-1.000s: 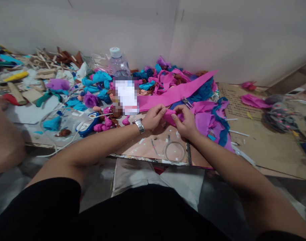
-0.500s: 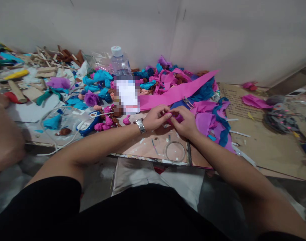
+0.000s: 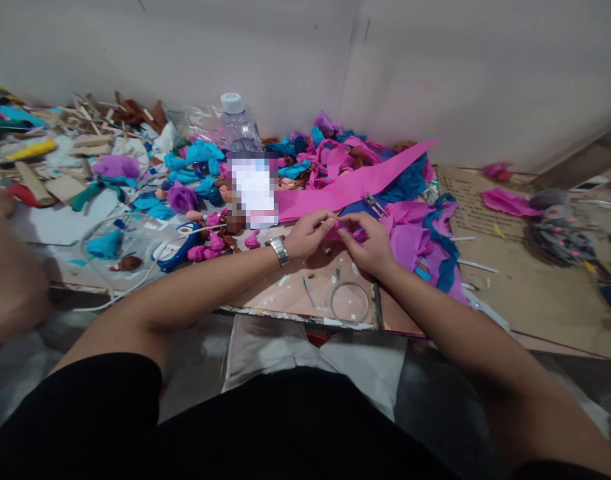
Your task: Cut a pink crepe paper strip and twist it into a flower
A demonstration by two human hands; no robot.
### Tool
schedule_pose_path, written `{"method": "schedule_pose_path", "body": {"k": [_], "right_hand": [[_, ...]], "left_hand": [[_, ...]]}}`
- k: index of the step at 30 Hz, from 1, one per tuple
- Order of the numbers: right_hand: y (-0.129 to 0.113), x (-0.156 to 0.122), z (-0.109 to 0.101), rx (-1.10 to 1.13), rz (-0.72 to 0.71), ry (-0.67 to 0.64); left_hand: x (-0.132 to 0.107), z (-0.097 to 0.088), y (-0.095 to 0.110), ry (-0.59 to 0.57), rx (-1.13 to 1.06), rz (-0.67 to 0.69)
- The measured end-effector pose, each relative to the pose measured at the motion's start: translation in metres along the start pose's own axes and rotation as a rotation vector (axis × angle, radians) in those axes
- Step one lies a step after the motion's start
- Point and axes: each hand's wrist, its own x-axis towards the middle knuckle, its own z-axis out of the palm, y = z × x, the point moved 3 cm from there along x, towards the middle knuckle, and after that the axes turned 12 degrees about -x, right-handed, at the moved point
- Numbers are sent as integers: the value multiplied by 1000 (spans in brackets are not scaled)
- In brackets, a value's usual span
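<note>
A small piece of pink crepe paper (image 3: 337,227) is pinched between my two hands, mostly hidden by the fingers. My left hand (image 3: 309,235), with a metal watch on its wrist, is closed on the piece from the left. From the right, my right hand (image 3: 369,245) holds it between thumb and fingers. Behind them stretches a long pink crepe paper strip (image 3: 350,187). Pliers (image 3: 375,205) lie just beyond my right hand, and purple crepe paper sheets (image 3: 410,243) spread beside it. Nearer me, a coil of thin wire (image 3: 349,302) rests on the table.
A phone (image 3: 254,193) with a blurred screen leans before a clear bottle (image 3: 239,125). Crumpled paper flowers (image 3: 183,195) and wood scraps (image 3: 93,143) cover the left. Another person's arm (image 3: 15,267) reaches in at far left. Written-on cardboard (image 3: 485,240) lies right.
My fingertips have shifted slightly around the pink paper, and the hands have parted a little. The things on the table stay where they were.
</note>
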Motion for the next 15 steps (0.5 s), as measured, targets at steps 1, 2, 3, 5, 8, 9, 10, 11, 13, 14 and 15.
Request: {"method": "schedule_pose_path", "body": {"k": [1,2,3,5,8,9,10,11,13,14,15], "right_hand": [[0,0,0,1,-2,1],[-1,0,0,1,-3,1],[-1,1,0,0,-4,4],[-2,1,-1,-7,-7,3],[-4,2,-2,-20,-18,-3],[-5,2,-2,-21,-26,-4],[-5,3,-2,-21,-37,-6],[-6,3,-2,-17,-51,-8],[-7,3,-2,-8,-75,-21],[-7,4,-2,-5,-83,-26],[-7,4,-2,-2,-86,-28]], "left_hand": [[0,0,0,-11,2,4],[0,1,1,-22,7,8],[0,1,1,-31,13,11],[0,2,1,-39,23,16],[0,2,1,-46,40,25],[1,2,1,-49,46,29],[1,2,0,-54,51,34],[2,2,0,-55,55,39],[2,1,0,-58,54,42],[2,2,0,-60,52,41],[1,2,0,-61,48,38]]}}
